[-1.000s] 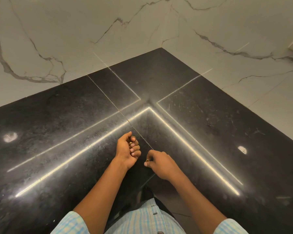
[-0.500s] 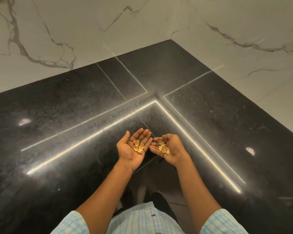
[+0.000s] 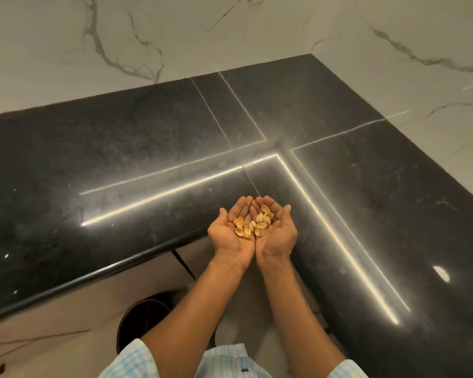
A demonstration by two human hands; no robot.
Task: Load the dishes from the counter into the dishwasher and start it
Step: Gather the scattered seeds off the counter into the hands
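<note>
Dark polished stone fills the view: an L-shaped table [image 3: 126, 165] set into a corner of white marble-veined wall [image 3: 66, 45], with pale floor showing in the notch where the person stands. Nearest are the pale blue checked sleeves [image 3: 131, 361] and, below the table edge on the floor, a dark round bin [image 3: 142, 317], partly hidden by the left forearm.

Further out, at the inner corner of the table, the left hand [image 3: 231, 236] and right hand [image 3: 277, 233] are pressed side by side, palms up, fingers pointing away toward the wall corner. Each grip is spread flat and cupped, closed on nothing; together they cradle a small heap of pistachio shells [image 3: 253, 222], which lie loose across both palms, the heap running roughly left to right with no single direction of its own.

No dishes and no dishwasher are visible; the stone surface within view carries only light streaks and reflections. So the task's things must lie outside this view, and which hand is nearer to them cannot be told. Judging from here, the shells need dumping first: the bin sits below and behind the hands, toward the person's left, so the left hand is the closer one to it.
</note>
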